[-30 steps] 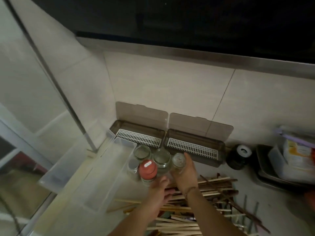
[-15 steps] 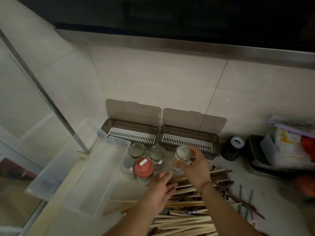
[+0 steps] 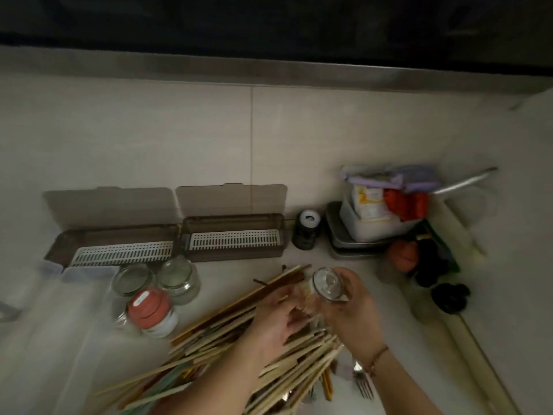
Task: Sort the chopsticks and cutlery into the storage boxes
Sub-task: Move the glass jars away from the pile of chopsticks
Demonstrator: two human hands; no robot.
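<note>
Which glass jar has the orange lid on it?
The jar with the orange lid is the one nearest you in the group left of the chopsticks. The two jars behind it have no coloured lid.

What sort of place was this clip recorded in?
Most likely a home kitchen counter. A pile of chopsticks lies on the pale worktop against a tiled wall, two open storage boxes with drain grids stand at the back, and glass jars and stacked metal trays sit alongside.
</note>
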